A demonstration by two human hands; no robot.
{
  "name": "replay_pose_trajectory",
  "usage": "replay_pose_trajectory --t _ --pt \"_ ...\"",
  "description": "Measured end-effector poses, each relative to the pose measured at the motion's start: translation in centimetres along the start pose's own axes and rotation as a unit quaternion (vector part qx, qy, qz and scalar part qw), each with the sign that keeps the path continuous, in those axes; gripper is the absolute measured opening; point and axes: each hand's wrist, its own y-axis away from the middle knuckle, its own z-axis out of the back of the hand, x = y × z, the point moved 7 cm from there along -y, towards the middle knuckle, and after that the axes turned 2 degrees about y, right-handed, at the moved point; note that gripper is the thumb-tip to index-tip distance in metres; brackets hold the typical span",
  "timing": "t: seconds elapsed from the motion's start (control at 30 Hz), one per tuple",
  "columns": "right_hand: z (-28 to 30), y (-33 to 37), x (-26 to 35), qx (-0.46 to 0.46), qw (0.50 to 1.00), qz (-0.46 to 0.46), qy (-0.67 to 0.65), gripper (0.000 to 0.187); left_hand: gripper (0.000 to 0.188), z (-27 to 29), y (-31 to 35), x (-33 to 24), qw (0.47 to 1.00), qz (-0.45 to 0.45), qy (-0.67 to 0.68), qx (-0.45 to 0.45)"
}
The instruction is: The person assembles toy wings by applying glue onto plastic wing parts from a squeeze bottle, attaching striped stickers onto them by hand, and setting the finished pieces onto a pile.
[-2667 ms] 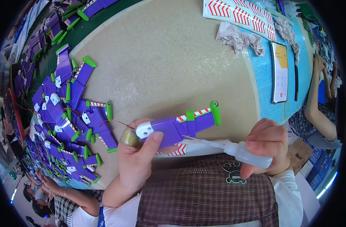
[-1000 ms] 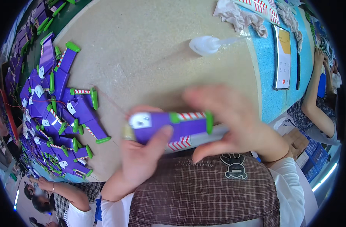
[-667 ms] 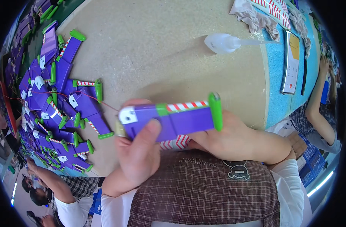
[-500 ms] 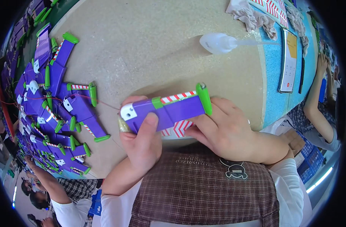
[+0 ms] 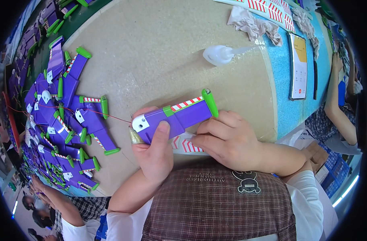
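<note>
My left hand (image 5: 154,160) is closed round the white-ended half of a purple toy wing (image 5: 183,123), thumb on top. The wing has a green tip and a red-and-white striped strip along its far edge. A red wire (image 5: 118,118) runs from its white end toward the pile at the left. A gold tapered piece (image 5: 135,136) shows beside my left fingers. My right hand (image 5: 227,140) is below the green tip, its fingers pinched at a sheet of red-and-white striped stickers (image 5: 187,145) on the near table edge. The pinch itself is partly hidden.
Several purple and green wings (image 5: 91,120) are heaped at the left. A white squeeze bottle (image 5: 219,55) lies far right of centre. Beyond are a crumpled cloth (image 5: 251,25), more striped sheets (image 5: 268,10) and a phone (image 5: 298,66) on a blue mat. Other people sit at both sides.
My right fingers have come away from the wing's green tip and closed down at the sticker sheet. The wing stays in my left hand, and the whole view has shifted a little.
</note>
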Motion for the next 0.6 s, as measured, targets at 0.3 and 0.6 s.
replay_pose_trajectory --t 0.3,0.6 --pt "-0.6 0.4 -0.1 -0.026 0.999 -0.034 -0.016 0.019 0.03 -0.3 0.1 -0.3 1.0 -0.016 -0.01 -0.004" --pt "6.2 2.3 -1.8 -0.229 0.941 0.004 -0.25 0.016 0.032 -2.9 1.7 -2.0 0.968 0.189 -0.136 0.099"
